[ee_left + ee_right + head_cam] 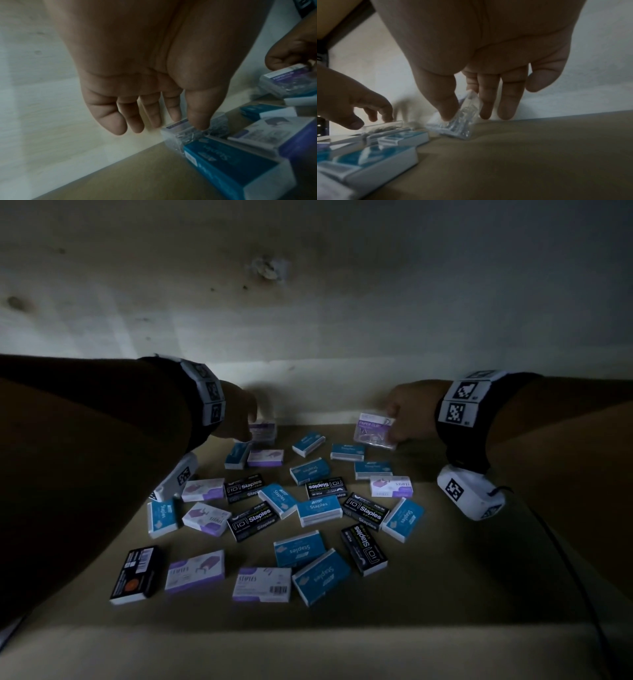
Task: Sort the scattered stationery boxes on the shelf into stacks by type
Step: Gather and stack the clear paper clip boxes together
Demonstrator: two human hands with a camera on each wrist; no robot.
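On the dim brown shelf [445, 577] lie several scattered boxes. My left hand [251, 428] reaches to the back and pinches a clear paper clip box [217, 125] between thumb and index finger. That box lies on another clear one [263, 436]. My right hand [394, 426] grips a second clear paper clip box [371, 431] with a purple label. It is tilted, its lower edge on the shelf near the back wall. In the right wrist view this box [453, 128] sits between thumb and fingers.
Blue staples boxes [318, 510], black staples boxes [251, 520] and purple-white staples boxes [262, 583] cover the middle and front. The pale back wall [308, 320] stands just behind both hands. Bare shelf shows at the right [539, 155] and along the front edge [308, 645].
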